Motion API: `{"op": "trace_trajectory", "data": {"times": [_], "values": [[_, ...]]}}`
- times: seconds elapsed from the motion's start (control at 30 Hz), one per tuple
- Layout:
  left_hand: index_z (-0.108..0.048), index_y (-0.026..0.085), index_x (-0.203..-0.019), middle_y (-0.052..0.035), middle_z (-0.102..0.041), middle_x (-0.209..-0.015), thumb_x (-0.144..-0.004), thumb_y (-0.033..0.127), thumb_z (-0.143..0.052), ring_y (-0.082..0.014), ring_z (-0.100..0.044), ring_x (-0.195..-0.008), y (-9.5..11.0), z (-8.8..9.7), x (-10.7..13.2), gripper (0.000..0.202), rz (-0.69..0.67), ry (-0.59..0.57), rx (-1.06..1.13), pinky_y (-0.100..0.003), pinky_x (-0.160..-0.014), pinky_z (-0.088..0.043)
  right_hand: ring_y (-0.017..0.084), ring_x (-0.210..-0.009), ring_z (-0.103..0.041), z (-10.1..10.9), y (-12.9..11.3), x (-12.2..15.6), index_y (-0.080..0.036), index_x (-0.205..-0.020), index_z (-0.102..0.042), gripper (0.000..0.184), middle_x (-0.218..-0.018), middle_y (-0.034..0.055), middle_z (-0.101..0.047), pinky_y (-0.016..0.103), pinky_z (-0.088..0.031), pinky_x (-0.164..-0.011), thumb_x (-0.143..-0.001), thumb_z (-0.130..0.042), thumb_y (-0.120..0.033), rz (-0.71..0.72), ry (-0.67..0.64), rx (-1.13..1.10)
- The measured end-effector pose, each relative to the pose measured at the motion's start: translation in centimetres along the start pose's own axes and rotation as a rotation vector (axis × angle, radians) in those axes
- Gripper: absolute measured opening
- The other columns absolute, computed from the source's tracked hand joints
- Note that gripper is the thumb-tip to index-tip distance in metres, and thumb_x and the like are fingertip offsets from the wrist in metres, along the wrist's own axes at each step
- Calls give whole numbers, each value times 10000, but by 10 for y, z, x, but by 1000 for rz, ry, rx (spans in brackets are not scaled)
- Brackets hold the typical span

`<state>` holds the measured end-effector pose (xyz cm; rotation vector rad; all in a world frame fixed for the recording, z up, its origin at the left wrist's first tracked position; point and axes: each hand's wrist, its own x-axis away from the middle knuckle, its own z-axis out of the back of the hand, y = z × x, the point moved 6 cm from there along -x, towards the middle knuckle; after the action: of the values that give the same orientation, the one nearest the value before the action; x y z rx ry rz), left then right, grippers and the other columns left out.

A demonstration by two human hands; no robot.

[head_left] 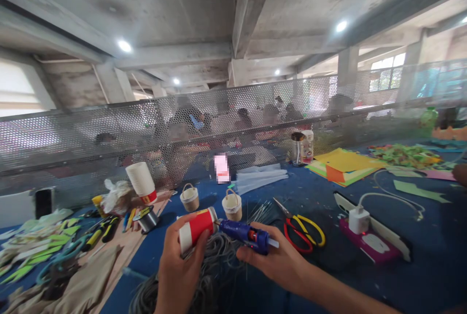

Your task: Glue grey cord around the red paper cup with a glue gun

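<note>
My left hand (182,255) is closed around a red and white paper cup (197,229), which lies tilted on its side in the fingers. In my right hand (272,255) is a blue glue gun (241,234), with a clear glue stick poking out of its back end. The gun's nozzle meets the cup near its right-hand end; whether it touches cannot be made out. Beyond the hands stand two small handled baskets, a left one (189,199) and a right one (232,207). Grey cord (215,251) lies coiled beneath the hands.
Red and yellow scissors (301,231) and thin wires (260,213) lie to the right. A purple power strip (368,243) holds a white charger. Stacked paper cups (140,180), a wire spool (146,219) and paper scraps (44,251) occupy the left. A perforated metal screen (138,129) runs behind.
</note>
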<state>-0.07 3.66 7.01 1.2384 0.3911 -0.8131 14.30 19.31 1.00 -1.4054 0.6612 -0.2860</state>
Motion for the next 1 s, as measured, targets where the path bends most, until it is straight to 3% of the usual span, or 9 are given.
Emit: {"op": "trace_trajectory", "data": {"times": [0.33,0.73,1.0], "values": [[-592,214,-1130,-86,-661,-1099,-832,490,-661,-271,-649,-993,-3,-4,2,412,-46,-24,1,-379,-869,-528,172,-686,-563,2,-1,-2,-203,-849,-707,384,-730,0,-643,238,-474,-595,-685,-811,-534,31,6,2],[-587,232,-1121,-85,-684,-1131,-815,483,-679,-271,-663,-1011,-12,-6,7,407,34,-36,33,-368,-867,-529,159,-661,-549,4,5,-2,-195,-838,-710,372,-719,-6,-635,239,-457,-579,-695,-810,-523,1,22,11],[-593,244,-1129,-84,-695,-1140,-827,496,-671,-275,-681,-998,-19,-7,9,401,5,-59,-41,-384,-868,-534,142,-646,-520,4,1,-2,-189,-832,-698,375,-721,-12,-623,227,-431,-563,-708,-798,-528,-19,38,11]]}}
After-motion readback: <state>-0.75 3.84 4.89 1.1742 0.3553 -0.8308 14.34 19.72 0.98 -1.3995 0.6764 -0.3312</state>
